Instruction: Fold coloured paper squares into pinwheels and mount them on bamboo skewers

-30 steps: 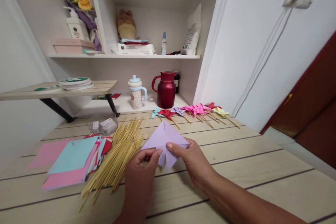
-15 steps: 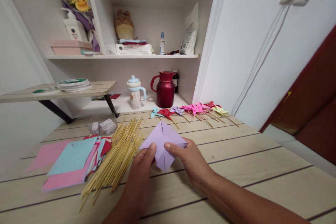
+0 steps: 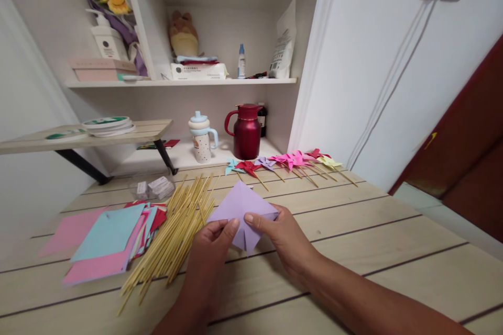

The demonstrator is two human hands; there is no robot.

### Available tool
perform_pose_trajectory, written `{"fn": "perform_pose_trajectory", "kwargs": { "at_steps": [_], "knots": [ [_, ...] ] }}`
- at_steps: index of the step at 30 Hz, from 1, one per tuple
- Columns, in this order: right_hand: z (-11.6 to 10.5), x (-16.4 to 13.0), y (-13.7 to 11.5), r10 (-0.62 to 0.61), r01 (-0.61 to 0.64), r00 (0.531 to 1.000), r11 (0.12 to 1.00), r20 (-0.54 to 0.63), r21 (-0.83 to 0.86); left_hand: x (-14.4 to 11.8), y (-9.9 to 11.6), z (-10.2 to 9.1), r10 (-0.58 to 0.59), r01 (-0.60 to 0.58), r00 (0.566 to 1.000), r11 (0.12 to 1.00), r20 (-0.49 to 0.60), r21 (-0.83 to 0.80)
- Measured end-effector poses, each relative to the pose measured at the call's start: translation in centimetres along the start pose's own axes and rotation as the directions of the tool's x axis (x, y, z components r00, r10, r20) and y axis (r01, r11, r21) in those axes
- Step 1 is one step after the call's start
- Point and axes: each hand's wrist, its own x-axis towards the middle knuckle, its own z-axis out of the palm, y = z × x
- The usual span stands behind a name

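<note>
You hold a folded lilac paper (image 3: 240,209) in both hands, low over the wooden table (image 3: 353,241).

Head view: your left hand (image 3: 210,251) pinches the paper's lower left edge between thumb and fingers, and your right hand (image 3: 281,238) pinches its right side, thumb on top. The paper sits just beside a loose heap of bamboo sticks (image 3: 175,233). Left of the sticks lies a stack of coloured paper sheets (image 3: 106,238). A row of finished pinwheels (image 3: 286,162) lies further back, near a red jug (image 3: 247,133).
</note>
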Motion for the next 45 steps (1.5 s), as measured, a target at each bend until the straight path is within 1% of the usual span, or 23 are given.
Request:
{"fn": "perform_pose_trajectory", "kwargs": {
  "at_steps": [4,7,9,14,17,20,21,23,25,27,29,31,33,35,37,40,45],
  "knots": [
    [0.0,0.1,0.0,0.003,-0.003,1.000,1.000,-0.002,0.009,0.0,0.1,0.1,-0.010,0.011,1.000,1.000,-0.021,0.020],
    [0.0,0.1,-0.2,0.015,-0.015,1.000,1.000,-0.001,0.020,0.1,0.1,0.1,-0.017,0.017,1.000,1.000,-0.003,0.021],
    [0.1,0.0,-0.2,0.021,-0.022,1.000,0.999,0.011,0.024,0.2,0.0,0.2,-0.023,0.023,1.000,1.000,0.001,0.012],
    [0.0,0.0,0.2,0.025,-0.026,0.999,1.000,0.048,0.001,0.5,0.0,0.1,-0.063,0.062,0.998,0.998,-0.029,-0.010],
    [-0.6,0.4,0.3,-0.022,0.025,0.997,0.999,0.079,-0.030,0.6,-0.1,0.0,-0.083,0.083,0.995,0.997,-0.052,-0.010],
    [-1.6,1.1,0.1,-0.124,0.128,0.991,0.987,0.050,-0.100,0.9,-0.2,-0.3,-0.079,0.074,0.991,0.996,-0.105,-0.046],
    [-1.9,1.4,0.1,-0.152,0.159,0.986,0.977,0.063,-0.140,0.9,-0.2,-0.5,-0.075,0.067,0.991,0.995,-0.110,-0.073],
    [-2.5,1.9,0.0,-0.257,0.270,0.963,0.937,0.086,-0.223,1.1,-0.2,-0.8,-0.062,0.047,0.994,0.988,-0.094,-0.150],
    [-3.0,2.2,0.0,-0.349,0.374,0.928,0.863,0.132,-0.340,1.2,0.0,-1.1,-0.042,0.028,0.997,0.972,-0.058,-0.231],
    [-3.2,2.2,0.0,-0.446,0.486,0.871,0.727,0.204,-0.485,1.2,0.3,-1.3,-0.020,0.007,0.999,0.953,-0.040,-0.303],
    [-3.1,2.1,0.0,-0.523,0.592,0.794,0.549,0.309,-0.590,1.2,0.5,-1.4,-0.014,0.004,1.000,0.938,-0.026,-0.347],
    [-2.9,1.8,0.0,-0.554,0.671,0.720,0.406,0.417,-0.620,1.1,0.6,-1.5,-0.021,0.018,1.000,0.934,-0.006,-0.358],
    [-2.6,1.4,0.2,-0.555,0.724,0.669,0.332,0.495,-0.605,1.1,0.6,-1.5,-0.026,0.032,0.999,0.938,0.022,-0.345],
    [-2.3,1.1,0.3,-0.549,0.755,0.636,0.295,0.543,-0.586,1.1,0.4,-1.4,-0.028,0.041,0.999,0.941,0.043,-0.335],
    [-2.2,0.8,0.5,-0.542,0.769,0.620,0.275,0.568,-0.577,1.1,0.2,-1.3,-0.028,0.046,0.998,0.939,0.056,-0.341],
    [-2.0,0.6,0.5,-0.530,0.767,0.625,0.282,0.573,-0.576,1.1,0.1,-1.3,-0.032,0.055,0.997,0.936,0.071,-0.347],
    [-1.9,0.5,0.6,-0.528,0.761,0.640,0.333,0.559,-0.557,0.9,0.1,-1.2,-0.048,0.065,0.997,0.941,0.059,-0.333]
  ]
}}
